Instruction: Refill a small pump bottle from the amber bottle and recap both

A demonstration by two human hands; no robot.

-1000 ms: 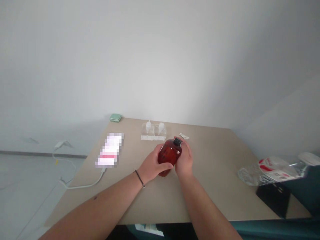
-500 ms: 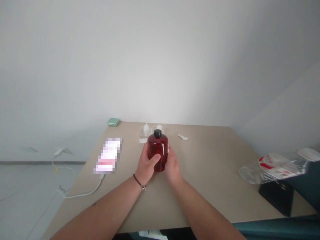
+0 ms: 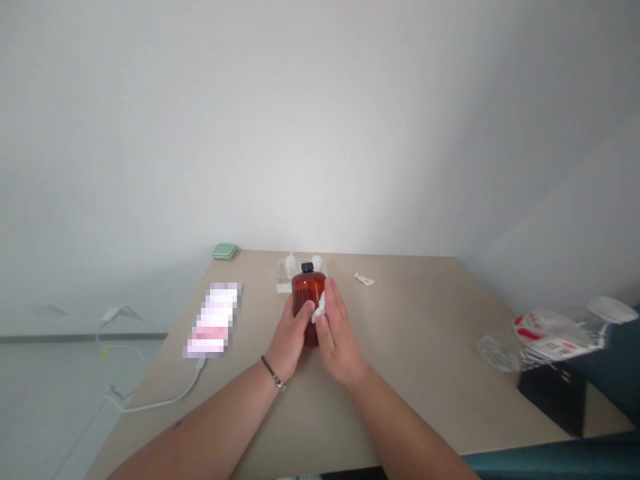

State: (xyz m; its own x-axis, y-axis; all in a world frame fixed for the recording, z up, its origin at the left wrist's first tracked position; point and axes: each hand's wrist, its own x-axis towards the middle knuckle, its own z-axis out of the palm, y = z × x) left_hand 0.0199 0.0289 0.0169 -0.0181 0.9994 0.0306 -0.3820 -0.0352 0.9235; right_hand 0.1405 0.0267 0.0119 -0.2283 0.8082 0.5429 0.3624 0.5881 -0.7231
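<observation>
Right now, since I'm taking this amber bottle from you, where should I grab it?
Probably take the amber bottle high on its round body, just under the black cap, coming from the far side: it is upright, and your left hand and right hand cover the lower part.

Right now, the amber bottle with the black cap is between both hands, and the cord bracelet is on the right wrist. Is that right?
Not quite: the cord bracelet is on the wrist of the left hand, not the right, as the head view shows. The amber bottle with the black cap is between that hand and the right hand, as you said.
</observation>
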